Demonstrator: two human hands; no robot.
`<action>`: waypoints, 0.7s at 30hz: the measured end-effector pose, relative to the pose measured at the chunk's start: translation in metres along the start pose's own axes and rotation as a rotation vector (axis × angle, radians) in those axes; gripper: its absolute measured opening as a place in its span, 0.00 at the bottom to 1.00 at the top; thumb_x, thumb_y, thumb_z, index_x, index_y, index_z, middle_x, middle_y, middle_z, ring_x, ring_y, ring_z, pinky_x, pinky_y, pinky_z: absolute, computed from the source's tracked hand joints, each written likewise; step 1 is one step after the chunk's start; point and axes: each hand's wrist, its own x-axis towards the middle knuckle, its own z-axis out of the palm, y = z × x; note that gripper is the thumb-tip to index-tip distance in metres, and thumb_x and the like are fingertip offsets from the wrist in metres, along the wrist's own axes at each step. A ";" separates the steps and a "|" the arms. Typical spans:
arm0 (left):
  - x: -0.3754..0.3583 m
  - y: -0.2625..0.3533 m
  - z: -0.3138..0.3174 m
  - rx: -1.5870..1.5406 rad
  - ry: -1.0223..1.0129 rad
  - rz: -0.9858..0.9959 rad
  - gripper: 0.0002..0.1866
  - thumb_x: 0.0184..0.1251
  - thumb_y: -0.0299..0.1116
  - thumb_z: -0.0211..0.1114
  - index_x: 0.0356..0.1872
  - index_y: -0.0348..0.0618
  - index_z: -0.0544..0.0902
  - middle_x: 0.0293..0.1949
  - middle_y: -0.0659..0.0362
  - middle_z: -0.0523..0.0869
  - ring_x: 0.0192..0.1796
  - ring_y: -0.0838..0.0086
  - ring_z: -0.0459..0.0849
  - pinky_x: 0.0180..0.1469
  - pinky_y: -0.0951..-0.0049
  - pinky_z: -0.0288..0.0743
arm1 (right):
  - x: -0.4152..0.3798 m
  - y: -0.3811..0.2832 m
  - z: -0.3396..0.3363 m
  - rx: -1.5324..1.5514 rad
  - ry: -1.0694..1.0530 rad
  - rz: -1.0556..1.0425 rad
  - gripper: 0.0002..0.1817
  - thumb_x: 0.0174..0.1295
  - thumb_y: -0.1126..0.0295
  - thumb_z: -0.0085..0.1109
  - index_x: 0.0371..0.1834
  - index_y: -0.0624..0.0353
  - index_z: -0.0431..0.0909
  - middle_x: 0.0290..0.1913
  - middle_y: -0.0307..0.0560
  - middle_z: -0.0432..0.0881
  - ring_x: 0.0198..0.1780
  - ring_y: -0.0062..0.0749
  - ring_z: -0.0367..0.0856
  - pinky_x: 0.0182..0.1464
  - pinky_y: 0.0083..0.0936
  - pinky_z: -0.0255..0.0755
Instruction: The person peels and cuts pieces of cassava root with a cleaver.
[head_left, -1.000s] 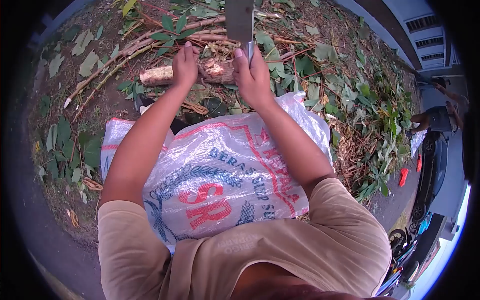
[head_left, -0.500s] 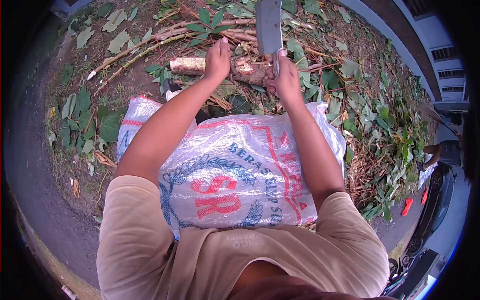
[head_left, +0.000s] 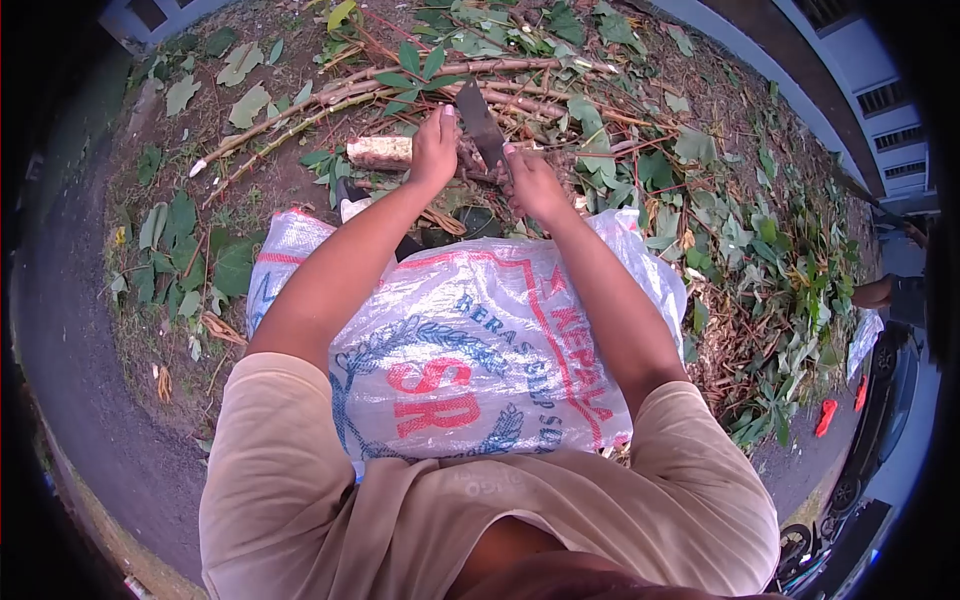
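My right hand is wrapped round the handle of a cleaver, its dark, wide blade pointing up and to the left. Just left of the blade, my left hand is closed with the thumb on top; what its fingers hold is hidden. Beneath both hands lies a thick piece of log, its left end pale and stripped of bark. The blade and hands cover the log's middle. A white woven sack with red and blue print is spread across my lap.
Long cut branches lie beyond the log. Green leaves litter the ground, and a heap of brown chips and stems is at right. Another person's leg and a parked car show at the far right.
The cleaver has swung down from its raised position and to the left, nearer my left hand. My right hand has lowered and shifted left; my left hand has hardly moved.
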 end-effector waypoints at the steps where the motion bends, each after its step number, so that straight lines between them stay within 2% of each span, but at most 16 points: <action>1: -0.003 0.003 0.000 0.045 -0.023 0.033 0.22 0.89 0.45 0.48 0.44 0.33 0.79 0.30 0.46 0.84 0.34 0.51 0.85 0.43 0.53 0.76 | -0.010 -0.013 -0.005 0.073 0.053 -0.012 0.32 0.83 0.44 0.45 0.48 0.68 0.83 0.32 0.50 0.85 0.28 0.34 0.83 0.34 0.34 0.77; 2: -0.004 0.005 0.002 0.044 -0.019 0.026 0.22 0.89 0.45 0.48 0.44 0.33 0.79 0.30 0.46 0.84 0.34 0.51 0.85 0.43 0.53 0.76 | -0.014 -0.028 -0.014 0.068 0.048 -0.009 0.32 0.83 0.44 0.45 0.48 0.68 0.83 0.32 0.50 0.85 0.28 0.34 0.83 0.34 0.34 0.77; 4: -0.011 0.022 -0.001 0.133 -0.069 0.118 0.22 0.89 0.45 0.48 0.43 0.34 0.77 0.30 0.44 0.83 0.34 0.44 0.83 0.43 0.49 0.74 | -0.022 -0.049 -0.029 0.254 0.187 -0.254 0.31 0.84 0.45 0.44 0.51 0.68 0.80 0.30 0.48 0.83 0.27 0.33 0.81 0.32 0.33 0.76; 5: -0.012 0.030 -0.003 0.134 -0.101 0.080 0.22 0.89 0.45 0.47 0.43 0.34 0.76 0.30 0.42 0.83 0.36 0.42 0.83 0.44 0.48 0.74 | -0.029 -0.058 -0.031 0.260 0.188 -0.245 0.31 0.84 0.45 0.44 0.51 0.68 0.80 0.30 0.48 0.83 0.27 0.33 0.81 0.32 0.33 0.76; 6: -0.009 0.034 -0.003 0.135 -0.103 0.081 0.22 0.89 0.45 0.47 0.43 0.34 0.76 0.30 0.42 0.83 0.36 0.42 0.83 0.44 0.48 0.74 | -0.034 -0.068 -0.034 0.310 0.263 -0.384 0.30 0.85 0.45 0.42 0.50 0.66 0.79 0.28 0.46 0.80 0.25 0.30 0.79 0.28 0.31 0.72; 7: -0.010 0.036 -0.001 0.119 -0.081 0.095 0.22 0.89 0.45 0.47 0.43 0.34 0.76 0.30 0.42 0.84 0.36 0.42 0.83 0.44 0.48 0.74 | -0.035 -0.069 -0.036 0.357 0.337 -0.516 0.28 0.85 0.46 0.40 0.49 0.64 0.77 0.27 0.44 0.76 0.23 0.28 0.77 0.24 0.29 0.69; 8: -0.013 0.037 0.000 0.106 -0.062 0.106 0.22 0.89 0.44 0.47 0.43 0.34 0.77 0.30 0.42 0.84 0.36 0.42 0.84 0.44 0.48 0.75 | -0.016 -0.034 -0.025 0.361 0.337 -0.504 0.28 0.85 0.46 0.40 0.49 0.64 0.77 0.27 0.44 0.76 0.23 0.28 0.77 0.24 0.29 0.69; 10: -0.024 0.033 -0.001 0.162 -0.090 0.087 0.21 0.89 0.44 0.47 0.42 0.34 0.77 0.30 0.43 0.85 0.35 0.44 0.85 0.43 0.50 0.76 | 0.023 0.060 0.015 -0.487 0.282 -0.633 0.29 0.86 0.47 0.39 0.48 0.66 0.77 0.26 0.48 0.78 0.25 0.31 0.82 0.26 0.32 0.73; 11: -0.027 0.033 -0.002 0.156 -0.060 0.070 0.22 0.89 0.44 0.48 0.42 0.34 0.77 0.30 0.43 0.85 0.35 0.45 0.85 0.43 0.51 0.76 | 0.025 0.058 0.020 -0.475 0.293 -0.617 0.29 0.86 0.47 0.39 0.48 0.66 0.77 0.26 0.48 0.78 0.25 0.31 0.82 0.26 0.32 0.73; 13: -0.012 0.027 -0.001 0.062 -0.022 0.093 0.23 0.89 0.45 0.48 0.41 0.34 0.77 0.29 0.44 0.85 0.34 0.49 0.86 0.41 0.52 0.77 | 0.035 0.028 0.011 -0.588 0.090 -0.435 0.31 0.85 0.45 0.41 0.47 0.67 0.77 0.24 0.51 0.78 0.26 0.34 0.85 0.27 0.37 0.76; 14: -0.010 0.011 0.003 0.061 -0.035 0.104 0.23 0.89 0.45 0.48 0.41 0.34 0.77 0.29 0.44 0.85 0.34 0.49 0.86 0.41 0.52 0.77 | 0.026 0.027 0.010 -0.582 0.107 -0.432 0.31 0.85 0.45 0.41 0.47 0.67 0.77 0.24 0.51 0.78 0.26 0.34 0.85 0.27 0.37 0.76; 16: -0.012 0.014 0.000 0.081 -0.109 0.063 0.23 0.89 0.46 0.48 0.41 0.34 0.78 0.28 0.46 0.85 0.33 0.52 0.86 0.41 0.54 0.77 | 0.007 0.026 0.013 -0.139 -0.017 -0.198 0.32 0.83 0.42 0.42 0.45 0.65 0.78 0.23 0.48 0.77 0.24 0.33 0.83 0.25 0.36 0.74; 17: -0.012 0.015 -0.001 0.086 -0.085 0.092 0.24 0.89 0.47 0.48 0.41 0.34 0.79 0.28 0.48 0.84 0.32 0.56 0.85 0.41 0.57 0.77 | 0.014 0.036 0.016 -0.016 -0.051 -0.177 0.31 0.83 0.40 0.44 0.46 0.61 0.77 0.22 0.45 0.74 0.21 0.31 0.77 0.21 0.34 0.70; 18: -0.004 0.011 0.000 0.082 -0.076 0.104 0.24 0.89 0.47 0.48 0.41 0.34 0.79 0.28 0.48 0.84 0.32 0.56 0.85 0.41 0.57 0.77 | 0.016 0.026 0.013 -0.023 -0.048 -0.191 0.31 0.83 0.40 0.44 0.46 0.61 0.77 0.22 0.45 0.74 0.21 0.31 0.77 0.21 0.34 0.70; 20: 0.002 0.004 0.001 0.016 -0.067 0.115 0.25 0.89 0.48 0.50 0.41 0.34 0.80 0.27 0.49 0.83 0.31 0.58 0.84 0.41 0.58 0.77 | 0.004 0.006 0.005 0.356 -0.221 0.136 0.28 0.82 0.39 0.43 0.47 0.56 0.74 0.22 0.40 0.71 0.19 0.26 0.70 0.19 0.29 0.64; 21: 0.002 0.009 0.002 0.010 -0.065 0.133 0.25 0.89 0.48 0.50 0.41 0.34 0.80 0.27 0.49 0.83 0.31 0.58 0.84 0.41 0.58 0.77 | 0.005 0.006 0.000 0.352 -0.212 0.120 0.28 0.82 0.39 0.43 0.47 0.56 0.74 0.22 0.40 0.71 0.19 0.26 0.70 0.19 0.29 0.64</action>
